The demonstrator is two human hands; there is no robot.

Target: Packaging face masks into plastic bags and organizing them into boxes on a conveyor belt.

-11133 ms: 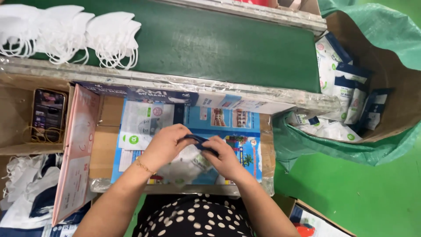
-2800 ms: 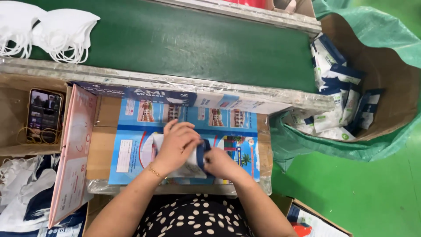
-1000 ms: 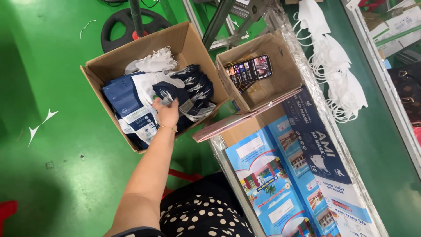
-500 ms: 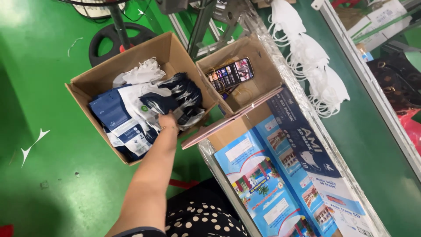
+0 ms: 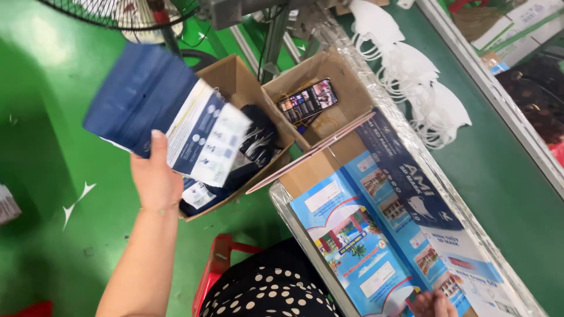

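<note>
- A large cardboard box stood on the green floor; it held dark blue and white pouches piled loosely, with one lying at its near edge.
- At 3 o'clock from that box, touching it, sat a smaller cardboard box with a lit phone and a tangle of thin cord inside.
- The left hand was raised over the floor, at 9 o'clock from the large box; its grip was closed narrowly, thumb up, on the lower edge of a stack of flat blue-and-white pouches, which fanned out, motion-blurred, above the hand.
- The right hand showed only at the bottom edge, fingertips resting on the bench; I cannot tell how far its grip was open.
- Blue printed carton sheets lay flat on the bench.
- White face masks lay in a row on the green conveyor belt, at 1 o'clock from the bench.
- A fan stood at 12 o'clock.
</note>
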